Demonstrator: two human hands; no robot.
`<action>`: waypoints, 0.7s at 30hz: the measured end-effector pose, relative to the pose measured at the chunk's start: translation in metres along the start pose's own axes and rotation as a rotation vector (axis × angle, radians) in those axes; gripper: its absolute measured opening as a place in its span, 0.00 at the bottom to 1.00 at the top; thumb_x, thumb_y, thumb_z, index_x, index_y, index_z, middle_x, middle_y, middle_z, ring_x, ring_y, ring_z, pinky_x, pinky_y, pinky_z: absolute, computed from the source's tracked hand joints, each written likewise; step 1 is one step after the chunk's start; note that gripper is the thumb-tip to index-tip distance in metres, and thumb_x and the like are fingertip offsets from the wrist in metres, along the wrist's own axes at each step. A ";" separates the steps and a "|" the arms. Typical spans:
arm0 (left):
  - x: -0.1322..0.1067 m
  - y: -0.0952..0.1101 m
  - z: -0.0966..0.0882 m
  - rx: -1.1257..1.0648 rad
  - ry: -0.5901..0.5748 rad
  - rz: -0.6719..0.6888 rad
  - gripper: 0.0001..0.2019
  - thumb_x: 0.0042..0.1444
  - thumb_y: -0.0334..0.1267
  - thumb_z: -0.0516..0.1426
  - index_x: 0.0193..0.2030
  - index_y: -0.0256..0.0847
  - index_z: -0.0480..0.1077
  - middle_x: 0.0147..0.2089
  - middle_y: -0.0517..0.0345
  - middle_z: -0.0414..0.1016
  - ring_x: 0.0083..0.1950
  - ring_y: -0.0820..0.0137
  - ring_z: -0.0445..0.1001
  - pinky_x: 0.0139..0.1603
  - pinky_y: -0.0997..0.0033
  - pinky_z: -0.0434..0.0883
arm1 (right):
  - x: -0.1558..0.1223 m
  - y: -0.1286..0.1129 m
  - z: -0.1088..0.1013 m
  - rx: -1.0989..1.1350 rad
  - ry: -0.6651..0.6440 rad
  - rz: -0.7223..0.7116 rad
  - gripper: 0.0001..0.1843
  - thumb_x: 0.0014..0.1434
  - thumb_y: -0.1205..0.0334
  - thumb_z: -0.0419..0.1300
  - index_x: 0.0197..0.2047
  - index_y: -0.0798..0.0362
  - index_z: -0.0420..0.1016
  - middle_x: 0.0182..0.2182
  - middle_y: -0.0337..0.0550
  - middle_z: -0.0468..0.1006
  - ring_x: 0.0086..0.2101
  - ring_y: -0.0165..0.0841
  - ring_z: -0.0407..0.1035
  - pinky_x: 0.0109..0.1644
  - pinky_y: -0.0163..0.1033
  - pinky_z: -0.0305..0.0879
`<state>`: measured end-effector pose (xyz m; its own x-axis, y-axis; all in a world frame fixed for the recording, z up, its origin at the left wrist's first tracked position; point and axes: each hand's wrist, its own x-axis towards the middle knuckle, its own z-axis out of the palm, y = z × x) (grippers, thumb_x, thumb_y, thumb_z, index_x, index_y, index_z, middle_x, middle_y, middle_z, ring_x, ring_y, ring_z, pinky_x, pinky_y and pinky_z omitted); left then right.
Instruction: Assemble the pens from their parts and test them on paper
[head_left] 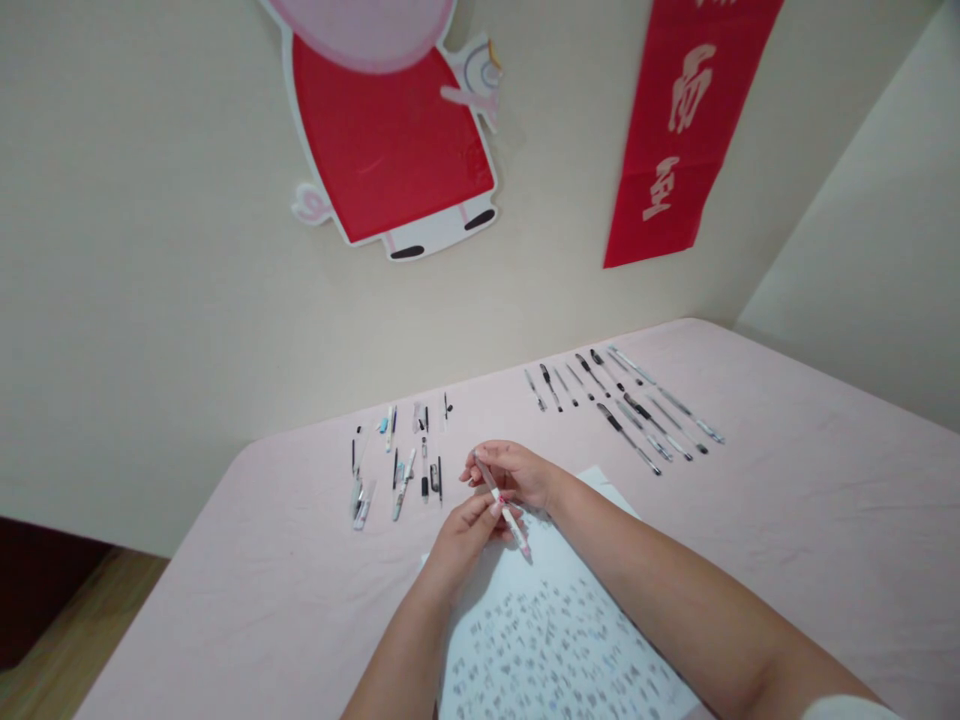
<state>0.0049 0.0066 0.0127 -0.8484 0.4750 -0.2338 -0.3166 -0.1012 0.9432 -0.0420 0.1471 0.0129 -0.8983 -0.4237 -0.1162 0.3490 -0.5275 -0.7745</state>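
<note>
Between my two hands is a slim white pen point(516, 528) with pink parts, tilted over a sheet of paper point(555, 640) covered in handwritten marks. My left hand point(472, 530) is closed around its middle, where a pink band shows. Fingers of my right hand point(521, 472) pinch the pen's upper, clear end. The pen's lower end, with a pink tip, points down toward the paper. Whether the upper part is a cap being held apart from the barrel, I cannot tell.
Left of my hands lie several taken-apart pens point(401, 485), with caps, refills and barrels in small groups. Several whole pens point(630, 435) lie in two rows at the back right. Behind the pink-covered table point(787, 480) stands a wall with a cartoon cutout point(390, 140) and a red banner point(675, 130).
</note>
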 end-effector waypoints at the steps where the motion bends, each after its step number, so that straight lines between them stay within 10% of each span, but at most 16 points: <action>1: 0.000 0.000 0.001 -0.007 -0.007 0.001 0.20 0.48 0.50 0.63 0.41 0.36 0.77 0.35 0.48 0.78 0.33 0.67 0.73 0.37 0.68 0.69 | 0.000 0.000 0.000 -0.001 -0.003 0.005 0.19 0.43 0.50 0.70 0.30 0.58 0.75 0.25 0.41 0.76 0.28 0.28 0.69 0.28 0.30 0.60; 21: 0.002 0.000 0.003 -0.014 0.015 0.008 0.15 0.44 0.47 0.66 0.29 0.35 0.74 0.29 0.54 0.74 0.29 0.72 0.70 0.32 0.71 0.67 | 0.000 0.003 0.002 -0.050 0.016 0.020 0.21 0.40 0.50 0.72 0.29 0.59 0.75 0.23 0.40 0.75 0.29 0.30 0.69 0.33 0.34 0.62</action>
<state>0.0047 0.0100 0.0126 -0.8571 0.4610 -0.2298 -0.3155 -0.1171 0.9417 -0.0403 0.1442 0.0115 -0.8955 -0.4220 -0.1412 0.3535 -0.4819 -0.8018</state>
